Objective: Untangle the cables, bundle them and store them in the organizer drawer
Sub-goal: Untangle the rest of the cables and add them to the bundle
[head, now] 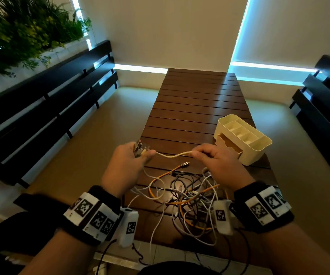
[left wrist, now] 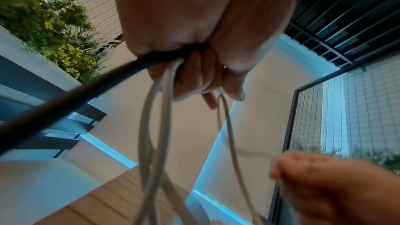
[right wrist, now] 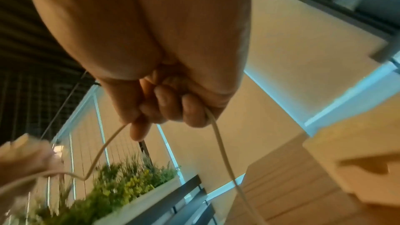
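Note:
A white cable [head: 173, 155] stretches between my two raised hands above the wooden table [head: 196, 100]. My left hand [head: 132, 157] grips its plug end and loops of it; those loops [left wrist: 151, 126] hang from the curled fingers beside a black cord [left wrist: 65, 97]. My right hand [head: 209, 155] pinches the same cable [right wrist: 218, 143] further along. Below the hands lies a tangle of white, grey and orange cables [head: 188, 195]. The cream organizer [head: 243, 137] stands at the right with its small drawer [head: 228, 144] pulled open.
Black slatted benches [head: 47, 108] run along both sides of the table. A planter with green plants [head: 21, 30] sits at the far left. Black cords [head: 237, 253] trail from my wristbands over the table's near edge.

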A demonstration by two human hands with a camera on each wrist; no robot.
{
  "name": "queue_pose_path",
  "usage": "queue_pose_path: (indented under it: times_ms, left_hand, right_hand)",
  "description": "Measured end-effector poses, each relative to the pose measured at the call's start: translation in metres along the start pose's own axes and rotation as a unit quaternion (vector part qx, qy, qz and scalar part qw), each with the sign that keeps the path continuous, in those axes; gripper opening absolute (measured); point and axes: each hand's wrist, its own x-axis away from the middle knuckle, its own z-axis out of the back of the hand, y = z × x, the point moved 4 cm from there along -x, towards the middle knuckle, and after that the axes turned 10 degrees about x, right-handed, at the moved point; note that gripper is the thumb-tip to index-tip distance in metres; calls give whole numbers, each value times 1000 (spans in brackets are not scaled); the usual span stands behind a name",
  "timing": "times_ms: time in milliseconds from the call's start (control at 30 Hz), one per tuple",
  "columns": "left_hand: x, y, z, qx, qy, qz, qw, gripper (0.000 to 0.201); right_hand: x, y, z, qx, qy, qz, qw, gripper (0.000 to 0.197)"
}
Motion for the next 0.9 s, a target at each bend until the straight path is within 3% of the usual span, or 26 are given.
queue_pose_path:
  times_ms: [133,333,433,567,700,767,900]
  left_hand:
    - [5,31,-1,64,2,-74,995,34]
    - [9,28,-38,59,-167,-71,982,18]
    - [8,20,-43,60,-198,-63,976,25]
    - [5,28,-35,77,-142,-103,981,31]
    - [0,32,-22,168,-95,-135,972,39]
    - [3,27,-18,237,-81,-118,961,44]
    - [6,19,-10,369,-50,-59,926,33]
  right_hand:
    - [-2,2,-11,82,-54,33,995,12]
    - [0,-28,-12,47,-41,142,988,12]
    - [1,-33,0,30,-5,154,988,10]
    - [2,-28,0,-13,8,139,990,9]
    - [1,-14,-14,-106,-18,57,993,26]
    - [0,-8,-20,-111,-42,42,992,33]
    - [1,4,-30,-119,-98,26,988,36]
